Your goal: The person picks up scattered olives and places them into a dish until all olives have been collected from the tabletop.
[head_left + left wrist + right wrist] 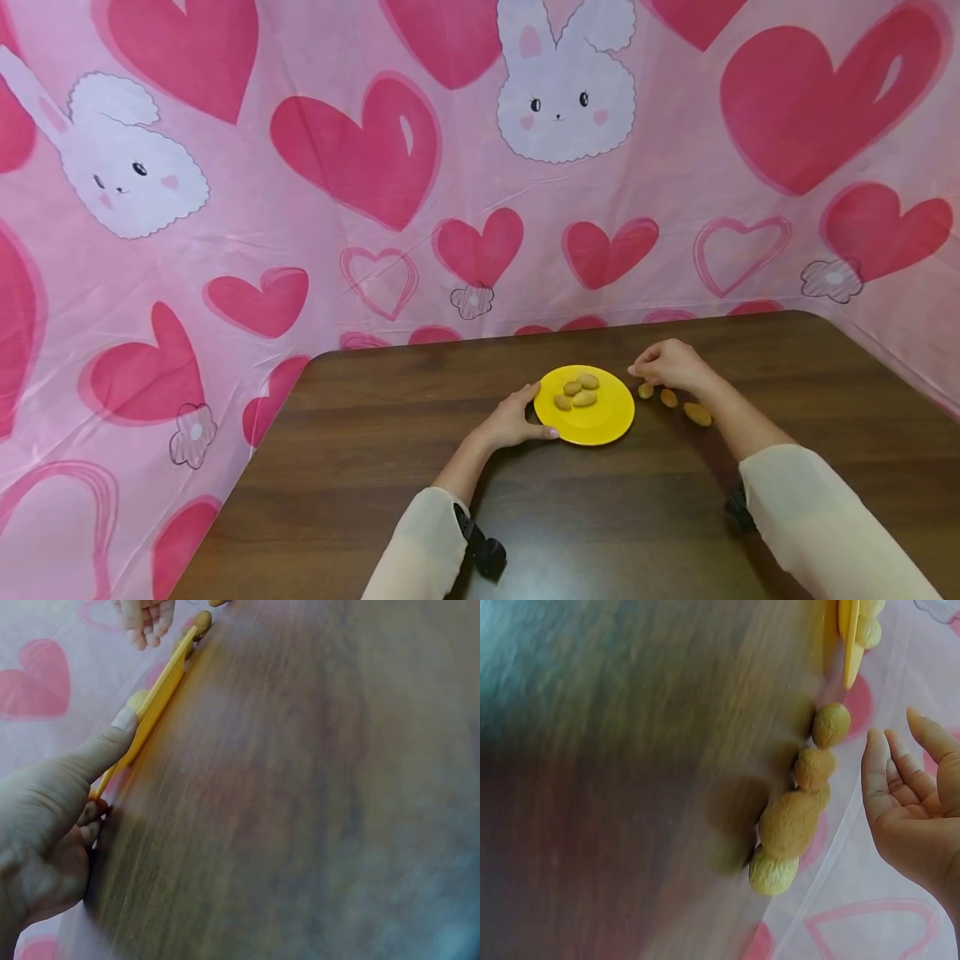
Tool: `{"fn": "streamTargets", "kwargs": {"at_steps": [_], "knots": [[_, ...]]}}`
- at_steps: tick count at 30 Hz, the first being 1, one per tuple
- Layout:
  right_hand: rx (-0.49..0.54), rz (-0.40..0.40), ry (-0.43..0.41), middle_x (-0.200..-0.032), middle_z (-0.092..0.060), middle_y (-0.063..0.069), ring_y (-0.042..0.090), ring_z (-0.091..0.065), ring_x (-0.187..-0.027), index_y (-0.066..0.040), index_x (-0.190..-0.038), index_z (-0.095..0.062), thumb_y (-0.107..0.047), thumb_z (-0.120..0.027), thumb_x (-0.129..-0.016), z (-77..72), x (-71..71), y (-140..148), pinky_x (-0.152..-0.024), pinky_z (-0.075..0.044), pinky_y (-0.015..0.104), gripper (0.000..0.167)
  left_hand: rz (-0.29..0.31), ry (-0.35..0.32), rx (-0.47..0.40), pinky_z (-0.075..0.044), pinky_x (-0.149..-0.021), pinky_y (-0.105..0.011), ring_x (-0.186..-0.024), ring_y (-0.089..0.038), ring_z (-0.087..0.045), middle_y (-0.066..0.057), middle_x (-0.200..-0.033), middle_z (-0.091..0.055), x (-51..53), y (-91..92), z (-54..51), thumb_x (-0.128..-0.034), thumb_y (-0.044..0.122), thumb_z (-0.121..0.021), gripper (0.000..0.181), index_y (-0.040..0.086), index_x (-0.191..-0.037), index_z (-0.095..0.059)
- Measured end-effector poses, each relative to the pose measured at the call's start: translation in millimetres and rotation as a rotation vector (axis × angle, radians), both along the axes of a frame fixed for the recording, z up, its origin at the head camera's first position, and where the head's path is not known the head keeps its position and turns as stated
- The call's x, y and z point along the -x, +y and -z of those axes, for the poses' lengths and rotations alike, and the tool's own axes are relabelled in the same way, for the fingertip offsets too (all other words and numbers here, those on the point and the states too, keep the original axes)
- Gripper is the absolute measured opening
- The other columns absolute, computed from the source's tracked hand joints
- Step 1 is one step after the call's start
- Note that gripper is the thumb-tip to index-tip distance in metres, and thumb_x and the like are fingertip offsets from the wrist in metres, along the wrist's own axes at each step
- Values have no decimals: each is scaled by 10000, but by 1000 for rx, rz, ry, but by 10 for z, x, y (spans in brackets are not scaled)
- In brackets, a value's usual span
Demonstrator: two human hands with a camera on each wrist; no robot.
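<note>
Gripping the yellow plate [602,427] by its left side, the left hand [512,419] lays its thumb on the near part of the rim and sets its fingers against the outer edge farther round. The plate lies flat on the brown wood-grain worktop [360,467], about midway along the far edge and much nearer to that edge than to the near one. On it, grouped left of centre and toward the back, lie four small tan ovals [585,399], close together; whether they are nuts or tiny potatoes I cannot tell.

To the right of the plate, the right hand [671,367] hovers between the plate's rim and the worktop's far right corner. Its fingers are loosely bent; the right wrist view shows a modest gap between thumb and fingertips, with nothing held in it. Just beside and below this hand, loose brownish ovals [668,397] lie on the worktop in a slanting row that leads away from the plate toward the right edge. The head view shows three clearly, while the right wrist view shows five, some overlapping.

Both forearms wear cream sleeves [832,508], and black wrist cameras [489,557] sit under the cuffs. Beyond the far edge hangs a pink cloth [315,50] printed with red hearts and white rabbit heads.
</note>
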State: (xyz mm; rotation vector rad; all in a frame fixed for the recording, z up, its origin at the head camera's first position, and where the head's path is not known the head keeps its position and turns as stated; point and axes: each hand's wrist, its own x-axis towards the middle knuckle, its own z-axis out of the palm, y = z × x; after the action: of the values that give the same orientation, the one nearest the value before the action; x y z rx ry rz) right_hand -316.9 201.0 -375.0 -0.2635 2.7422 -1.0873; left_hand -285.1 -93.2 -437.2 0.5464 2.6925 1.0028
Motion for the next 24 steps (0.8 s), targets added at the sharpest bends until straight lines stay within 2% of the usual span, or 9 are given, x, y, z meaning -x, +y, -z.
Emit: {"fn": "streamTargets", "kwargs": {"at_steps": [4,8,13,17,24], "knots": [[16,21,15,-767,-652,72,183,-578,-691,41,-974,-668,-275,-658,-856,-19,-19,66,-644,-512,329,338,-3,-1,-1,-186,-1083,-462,-1358,-299,-219,-113,-1493,-255,-4,-3,0,-768,432,-722,898,95,-1463,-263],[2,25,34,-749,-659,67,202,-592,-685,46,-971,-668,-295,-655,-855,-32,-37,129,-683,-499,361,361,-8,-3,-1,-190,-1083,-459,-1357,-292,-223,-109,-1492,-258,-7,-7,4,-768,434,-721,898,96,-1463,-263],[47,54,-2,-827,-682,121,236,-658,-736,87,-1011,-648,-266,-633,-873,-9,-37,224,-766,-499,414,379,-12,-6,-2,-203,-1080,-456,-1353,-287,-237,-106,-1489,-268,-18,-8,11,-760,436,-726,905,94,-1462,-268],[102,67,-28,-913,-675,171,248,-672,-783,115,-1047,-629,-237,-623,-886,11,-35,297,-786,-512,404,387,-12,-11,-5,-200,-1080,-457,-1354,-288,-234,-106,-1489,-268,-27,-6,5,-761,435,-725,905,92,-1462,-266],[35,103,29,-934,-679,177,279,-668,-809,101,-1065,-632,-304,-620,-881,-11,-60,381,-832,-470,485,444,-9,-19,-10,-190,-1083,-456,-1357,-284,-225,-106,-1493,-257,-26,-4,-6,-767,440,-718,901,97,-1464,-261]]}}
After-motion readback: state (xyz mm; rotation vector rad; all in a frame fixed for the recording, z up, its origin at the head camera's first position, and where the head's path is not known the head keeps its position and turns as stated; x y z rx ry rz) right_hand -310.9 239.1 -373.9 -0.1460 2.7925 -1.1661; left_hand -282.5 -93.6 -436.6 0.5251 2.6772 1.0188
